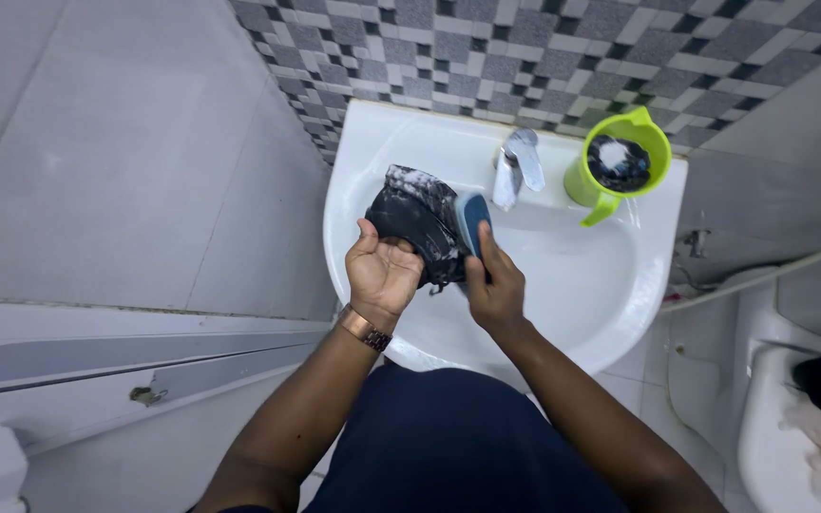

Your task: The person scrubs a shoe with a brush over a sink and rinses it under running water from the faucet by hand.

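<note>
My left hand [382, 269] cups a black soapy shoe [417, 220] over the white sink [582, 285]. White suds cover the shoe's upper part. My right hand [494, 285] grips a blue scrub brush [472, 217] pressed against the shoe's right side. A metal bracelet [365, 329] sits on my left wrist.
A chrome tap [517, 166] stands at the back of the sink. To its right a green jug [620, 163] holds dark wet cloth and foam. A white toilet [800, 427] with dark and white cloths is at the right. Grey tiled walls lie left and behind.
</note>
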